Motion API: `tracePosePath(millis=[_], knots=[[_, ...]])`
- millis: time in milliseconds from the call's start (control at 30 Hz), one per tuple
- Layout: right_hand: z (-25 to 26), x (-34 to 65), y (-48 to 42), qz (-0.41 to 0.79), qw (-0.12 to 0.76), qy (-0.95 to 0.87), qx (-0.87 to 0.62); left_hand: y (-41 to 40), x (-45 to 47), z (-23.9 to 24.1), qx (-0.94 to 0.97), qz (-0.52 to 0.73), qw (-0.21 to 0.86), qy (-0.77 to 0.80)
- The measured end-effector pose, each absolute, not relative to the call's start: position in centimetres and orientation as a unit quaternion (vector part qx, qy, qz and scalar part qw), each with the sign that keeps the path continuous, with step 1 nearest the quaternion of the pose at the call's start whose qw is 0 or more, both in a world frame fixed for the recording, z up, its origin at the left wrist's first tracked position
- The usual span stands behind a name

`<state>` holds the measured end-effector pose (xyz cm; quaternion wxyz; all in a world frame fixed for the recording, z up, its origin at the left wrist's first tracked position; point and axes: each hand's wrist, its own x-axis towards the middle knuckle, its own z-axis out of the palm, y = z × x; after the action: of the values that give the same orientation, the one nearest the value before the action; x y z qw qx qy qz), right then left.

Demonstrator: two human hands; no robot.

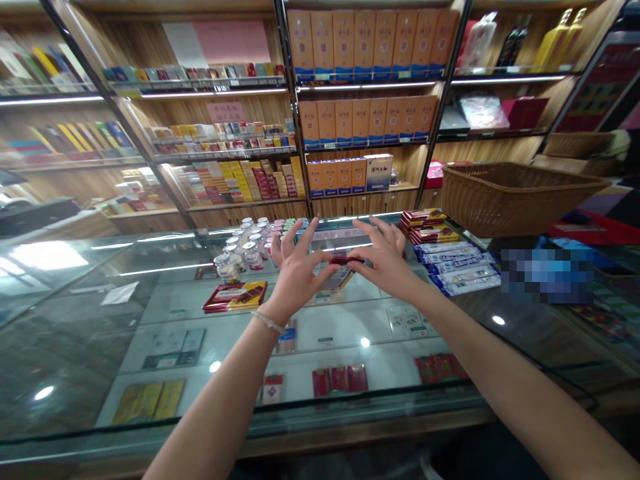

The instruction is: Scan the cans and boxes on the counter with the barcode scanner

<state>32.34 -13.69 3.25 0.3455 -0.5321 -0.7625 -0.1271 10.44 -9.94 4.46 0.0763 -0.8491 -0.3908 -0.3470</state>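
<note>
My left hand [296, 268] and my right hand [384, 259] meet over the glass counter, each pinching one end of a dark red snack packet [345, 261] between thumb and forefinger. The packet appears nearly edge-on, and its print cannot be read. On both hands the other fingers are raised and spread. Left of my left hand lies a small stack of red and yellow chocolate wafer packets [235, 297]. Small clear jars with lids [253, 253] stand just behind it. Beyond my right hand are more red and yellow packets [425, 225] and a row of blue and white packets [456, 267].
The glass display counter [200, 353] holds flat boxes under its top. A wicker basket [515, 200] stands at the back right. Behind the counter, wooden shelves carry orange boxes [367, 43] and cigarette packs [250, 180]. A white slip of paper [120, 293] lies at left.
</note>
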Motion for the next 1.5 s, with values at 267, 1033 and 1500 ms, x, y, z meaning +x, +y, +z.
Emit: tracePosePath(millis=[267,1033,1500], knots=[[1.5,33.8,-12.0,-0.076,0.487,-0.653,-0.574,-8.5,9.5,3.2,-0.796,-0.372,0.003,-0.478],[0.2,34.1,-12.1,-0.109,0.437,-0.673,-0.586,-7.1,8.7,2.8,-0.753,-0.417,-0.051,-0.506],[0.7,35.7,-11.8,-0.133,0.316,-0.696,-0.630,-6.3,8.4,1.6,-0.744,-0.430,-0.066,-0.507]])
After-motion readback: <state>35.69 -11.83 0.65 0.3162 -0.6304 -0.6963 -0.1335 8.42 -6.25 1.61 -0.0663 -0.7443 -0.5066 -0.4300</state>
